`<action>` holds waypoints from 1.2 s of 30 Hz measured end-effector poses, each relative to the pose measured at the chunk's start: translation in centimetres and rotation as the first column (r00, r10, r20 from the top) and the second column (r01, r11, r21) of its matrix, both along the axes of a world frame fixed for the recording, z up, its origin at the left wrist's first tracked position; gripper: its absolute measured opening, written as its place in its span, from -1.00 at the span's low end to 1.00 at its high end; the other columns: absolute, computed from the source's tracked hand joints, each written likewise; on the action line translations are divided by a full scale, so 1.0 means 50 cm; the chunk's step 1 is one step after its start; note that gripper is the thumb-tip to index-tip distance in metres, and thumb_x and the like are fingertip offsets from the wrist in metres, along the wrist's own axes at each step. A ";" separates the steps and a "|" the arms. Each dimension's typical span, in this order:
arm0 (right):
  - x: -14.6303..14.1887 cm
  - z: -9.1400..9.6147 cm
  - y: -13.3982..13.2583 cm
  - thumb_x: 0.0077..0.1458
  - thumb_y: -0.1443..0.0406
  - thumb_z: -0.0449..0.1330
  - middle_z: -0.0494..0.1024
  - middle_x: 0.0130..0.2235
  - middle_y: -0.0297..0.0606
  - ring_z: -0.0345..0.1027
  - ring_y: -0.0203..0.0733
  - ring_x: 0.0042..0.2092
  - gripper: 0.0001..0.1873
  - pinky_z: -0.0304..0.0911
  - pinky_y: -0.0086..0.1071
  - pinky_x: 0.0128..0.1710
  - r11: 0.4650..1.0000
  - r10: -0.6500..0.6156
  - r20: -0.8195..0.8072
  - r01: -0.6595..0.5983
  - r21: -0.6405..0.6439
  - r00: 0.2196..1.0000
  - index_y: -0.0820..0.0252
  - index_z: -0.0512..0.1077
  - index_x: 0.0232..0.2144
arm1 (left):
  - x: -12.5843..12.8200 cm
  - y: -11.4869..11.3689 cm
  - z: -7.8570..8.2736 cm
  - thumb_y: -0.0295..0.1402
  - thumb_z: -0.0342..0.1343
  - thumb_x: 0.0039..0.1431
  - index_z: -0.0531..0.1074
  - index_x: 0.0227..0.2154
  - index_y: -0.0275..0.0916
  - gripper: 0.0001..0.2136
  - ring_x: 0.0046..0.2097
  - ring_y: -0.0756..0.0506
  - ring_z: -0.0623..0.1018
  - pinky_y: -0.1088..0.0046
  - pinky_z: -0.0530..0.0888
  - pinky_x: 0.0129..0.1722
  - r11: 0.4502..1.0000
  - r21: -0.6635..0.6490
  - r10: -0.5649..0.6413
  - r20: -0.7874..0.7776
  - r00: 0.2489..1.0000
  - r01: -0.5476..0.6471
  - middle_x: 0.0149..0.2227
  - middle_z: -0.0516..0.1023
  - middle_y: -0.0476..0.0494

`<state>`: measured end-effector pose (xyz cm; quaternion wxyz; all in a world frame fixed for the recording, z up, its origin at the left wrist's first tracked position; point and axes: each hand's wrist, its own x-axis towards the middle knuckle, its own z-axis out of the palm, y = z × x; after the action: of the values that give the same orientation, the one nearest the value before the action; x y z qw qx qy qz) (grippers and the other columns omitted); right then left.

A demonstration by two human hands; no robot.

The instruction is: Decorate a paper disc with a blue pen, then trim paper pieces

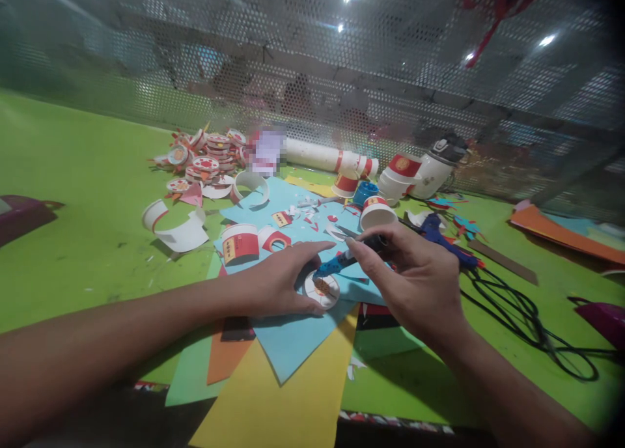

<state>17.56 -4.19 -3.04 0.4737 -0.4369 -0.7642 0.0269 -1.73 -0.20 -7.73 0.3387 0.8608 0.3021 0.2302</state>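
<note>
My left hand [273, 275] lies on the light blue paper sheet [288, 344], its thumb and fingers curved around the edge of a small round white disc [328, 295]. The disc carries an orange-brown mark in its middle and thin lines. My right hand [415, 275] is closed on a blue, speckled, pen-shaped tool [336, 264], tilted with its tip on or just above the disc. A dark handle shows at these fingers, and a thin grey blade-like piece lies beside them; whether it belongs to the same tool, I cannot tell.
Cut paper cups [240, 245] and cup rings [176, 230] lie around the sheets. A pile of decorated discs [205, 158] is at the back left, a white tube [317, 154] behind. At right are a blue glue gun [446, 243], black cable [532, 324] and white bottle [430, 174].
</note>
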 end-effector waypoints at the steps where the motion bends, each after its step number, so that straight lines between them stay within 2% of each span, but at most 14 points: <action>1: 0.000 -0.001 0.001 0.07 0.37 0.29 0.47 -0.54 -0.42 0.28 -0.44 -0.56 -0.93 0.21 -0.57 -0.53 1.000 0.002 -0.002 -0.002 -0.004 1.000 0.25 0.46 -0.43 | 0.000 0.000 0.001 -0.27 0.32 -0.02 0.14 0.23 -0.17 -0.25 0.03 -0.25 0.44 0.18 0.40 0.00 1.000 0.000 -0.001 0.001 1.000 0.001 0.10 0.41 -0.24; 11: -0.001 -0.006 0.003 0.08 0.35 0.29 0.47 -0.57 -0.39 0.27 -0.43 -0.56 -0.90 0.20 -0.55 -0.53 0.999 0.003 -0.010 -0.004 -0.036 1.000 0.28 0.47 -0.45 | 0.001 -0.002 0.004 -0.27 0.33 -0.02 0.13 0.23 -0.12 -0.25 0.02 -0.22 0.44 0.24 0.41 -0.03 1.000 0.017 0.008 -0.018 1.000 -0.008 0.08 0.42 -0.18; 20: 0.002 -0.014 0.003 0.08 0.25 0.29 0.49 -0.59 -0.36 0.21 -0.41 -0.59 -0.83 0.18 -0.50 -0.57 0.995 -0.049 -0.117 0.039 -0.089 0.992 0.26 0.48 -0.46 | -0.001 -0.001 0.000 -0.27 0.34 -0.04 0.10 0.26 -0.16 -0.20 0.03 -0.24 0.44 0.20 0.39 0.00 1.000 0.010 0.023 -0.029 0.999 -0.023 0.09 0.42 -0.23; 29: -0.001 -0.012 0.003 0.09 0.25 0.28 0.52 -0.56 -0.31 0.27 -0.37 -0.57 -0.82 0.20 -0.47 -0.55 0.993 -0.053 -0.106 0.040 -0.114 0.993 0.27 0.49 -0.46 | 0.001 -0.003 0.004 -0.27 0.33 -0.05 0.13 0.25 -0.12 -0.22 -0.01 -0.24 0.46 0.21 0.41 -0.04 0.999 0.010 0.033 -0.031 0.999 -0.032 0.03 0.45 -0.19; 36: -0.003 -0.014 0.000 0.09 0.28 0.29 0.52 -0.55 -0.33 0.33 -0.36 -0.55 -0.85 0.23 -0.48 -0.52 0.995 -0.036 -0.065 0.030 -0.092 0.997 0.27 0.49 -0.46 | 0.001 -0.002 -0.001 -0.28 0.34 -0.05 0.11 0.25 -0.14 -0.21 0.00 -0.22 0.45 0.22 0.42 -0.03 0.999 0.010 0.032 -0.021 0.999 -0.031 0.06 0.43 -0.20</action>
<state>17.38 -4.21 -3.74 0.4790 -0.4694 -0.7387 0.0682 -1.70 -0.28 -7.80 0.3276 0.8600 0.3180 0.2281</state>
